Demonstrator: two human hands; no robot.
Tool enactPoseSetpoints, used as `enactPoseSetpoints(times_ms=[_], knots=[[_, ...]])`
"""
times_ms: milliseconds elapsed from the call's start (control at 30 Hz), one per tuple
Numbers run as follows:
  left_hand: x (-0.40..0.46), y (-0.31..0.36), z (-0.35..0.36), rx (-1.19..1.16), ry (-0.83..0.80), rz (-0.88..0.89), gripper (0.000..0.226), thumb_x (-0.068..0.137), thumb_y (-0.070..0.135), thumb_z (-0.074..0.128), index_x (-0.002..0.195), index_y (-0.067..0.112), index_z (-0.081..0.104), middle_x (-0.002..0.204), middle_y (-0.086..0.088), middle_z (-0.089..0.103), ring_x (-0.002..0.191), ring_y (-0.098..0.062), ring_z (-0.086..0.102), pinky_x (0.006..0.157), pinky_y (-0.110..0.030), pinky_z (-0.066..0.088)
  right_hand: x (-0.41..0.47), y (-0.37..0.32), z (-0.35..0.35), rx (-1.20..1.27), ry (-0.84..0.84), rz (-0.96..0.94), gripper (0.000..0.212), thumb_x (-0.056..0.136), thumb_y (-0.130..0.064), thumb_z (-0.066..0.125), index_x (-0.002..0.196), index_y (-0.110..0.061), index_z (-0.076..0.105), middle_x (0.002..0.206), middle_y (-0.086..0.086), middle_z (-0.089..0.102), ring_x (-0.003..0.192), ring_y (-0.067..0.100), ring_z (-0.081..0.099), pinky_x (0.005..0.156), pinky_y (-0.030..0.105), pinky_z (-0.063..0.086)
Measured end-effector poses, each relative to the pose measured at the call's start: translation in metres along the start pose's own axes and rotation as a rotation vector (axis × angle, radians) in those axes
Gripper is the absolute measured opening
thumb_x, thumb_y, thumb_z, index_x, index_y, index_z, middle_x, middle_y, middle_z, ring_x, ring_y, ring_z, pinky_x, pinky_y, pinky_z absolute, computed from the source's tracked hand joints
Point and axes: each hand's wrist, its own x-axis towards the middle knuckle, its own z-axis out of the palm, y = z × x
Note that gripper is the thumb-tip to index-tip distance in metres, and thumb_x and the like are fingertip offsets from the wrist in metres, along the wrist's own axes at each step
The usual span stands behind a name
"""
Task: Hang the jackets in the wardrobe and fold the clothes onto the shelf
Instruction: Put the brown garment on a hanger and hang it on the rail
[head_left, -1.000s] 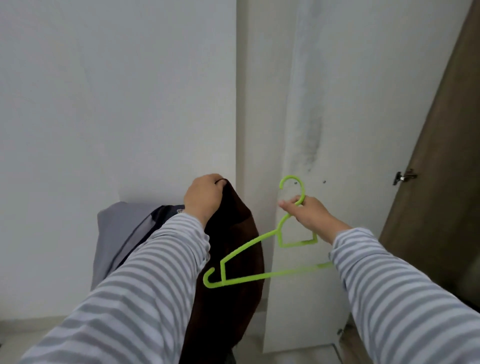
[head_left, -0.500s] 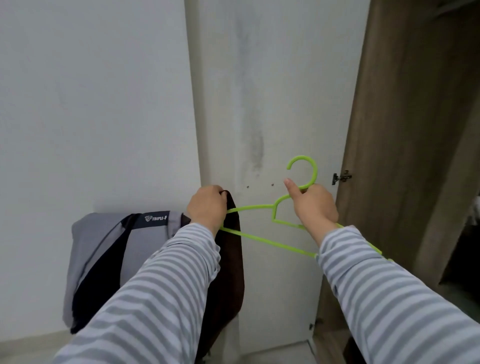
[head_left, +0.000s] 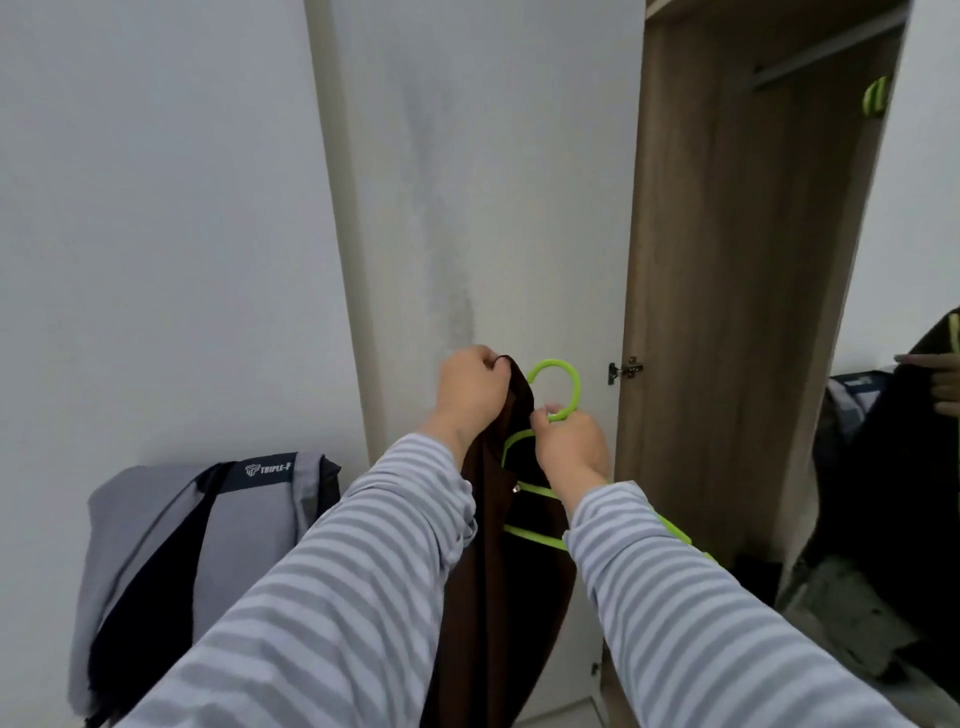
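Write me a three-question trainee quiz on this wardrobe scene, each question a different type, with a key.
1. True or false: the left hand grips the brown jacket at its top.
2. Multiple choice: the right hand holds the green hanger by
A. its bottom bar
B. its neck, below the hook
C. one shoulder tip
3. Fill in: the grey and black garment at lower left bears the printed word ____.

Key: 1 true; 2 B; 3 TRIPLE-F

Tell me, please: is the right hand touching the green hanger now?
Touching. The head view shows the right hand pinching the green hanger at the base of its hook, fingers curled round the plastic.
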Motion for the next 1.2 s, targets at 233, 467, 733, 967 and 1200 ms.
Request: enactPoseSetpoints(times_ms=[233,467,733,967,1200], knots=[[-0.002,-0.008,-0.013,-0.218,-0.226,-0.045,0.021,0.095,0.022,0.051,0.078,0.014,0.060,0.063,0.000,0.052,0.060,-0.013,0.054,0.049,-0.020,0.051,0.007,-0.022,-0.014,-0.115,0.010,0.009,0.038,0.093,-0.040,0.042,0.079,-0.008,0.056,0.082,0.009,0.057,0.075,0.029,0.052,0.064,0.030,0.037],[-0.009,-0.072,-0.032,0.535,-0.286,0.151,0.066,0.094,0.063,0.010,0.115,0.027,0.061,0.111,-0.002,0.066,0.109,-0.026,0.059,0.093,-0.038,0.045,0.008,-0.045,-0.030,-0.127,0.107,-0.052,0.044,0.095,-0.039,0.042,0.061,-0.012,0.046,0.076,0.007,0.055,0.071,0.028,0.050,0.061,0.029,0.036],[-0.008,-0.084,-0.028,0.517,-0.130,0.361,0.042,0.101,0.043,0.021,0.085,0.016,0.049,0.086,-0.006,0.064,0.085,-0.029,0.060,0.071,-0.036,0.043,0.006,-0.048,-0.028,-0.132,0.179,-0.049,0.043,0.096,-0.039,0.041,0.062,-0.013,0.045,0.079,0.008,0.057,0.073,0.028,0.052,0.059,0.029,0.035],[-0.004,-0.047,-0.004,0.661,0.028,0.482,0.054,0.102,0.041,0.016,0.091,0.015,0.062,0.086,-0.007,0.069,0.082,-0.030,0.064,0.065,-0.035,0.040,0.011,-0.056,-0.032,-0.105,0.197,-0.086,0.037,0.096,-0.040,0.042,0.081,-0.008,0.052,0.082,0.008,0.056,0.078,0.028,0.050,0.067,0.031,0.036],[0.007,-0.038,-0.005,0.553,0.031,0.444,0.054,0.088,0.068,0.032,0.073,0.022,0.056,0.079,-0.005,0.069,0.081,-0.027,0.064,0.062,-0.031,0.040,0.015,-0.056,-0.048,-0.086,-0.077,-0.179,0.059,0.090,-0.062,0.039,0.066,-0.014,0.063,0.057,0.002,0.067,0.059,0.015,0.065,0.069,0.029,0.046]])
